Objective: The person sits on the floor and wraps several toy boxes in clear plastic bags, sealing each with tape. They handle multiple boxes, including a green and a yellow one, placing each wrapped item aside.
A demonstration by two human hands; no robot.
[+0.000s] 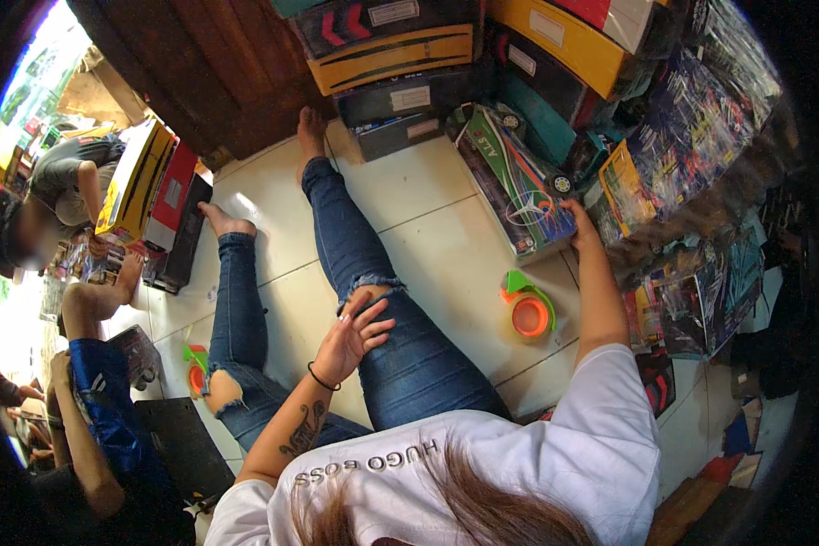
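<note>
My right hand (583,225) reaches forward and grips the near right corner of a long dark green box (505,173). The box carries a race car design in green, white and orange, with wheel shapes along its right side. It lies tilted against the stacked boxes. My left hand (353,340) hovers over my torn-jeans knee, fingers spread and holding nothing. On the tiles between my right forearm and my leg stands a green and orange tape dispenser (529,314).
Stacked boxes (400,96) line the far side by a wooden door (236,64). Plastic-wrapped packages (682,136) are piled at right. A second tape dispenser (196,371) sits left of my leg. Two people (77,182) are at left, near yellow, red and black boxes (159,196).
</note>
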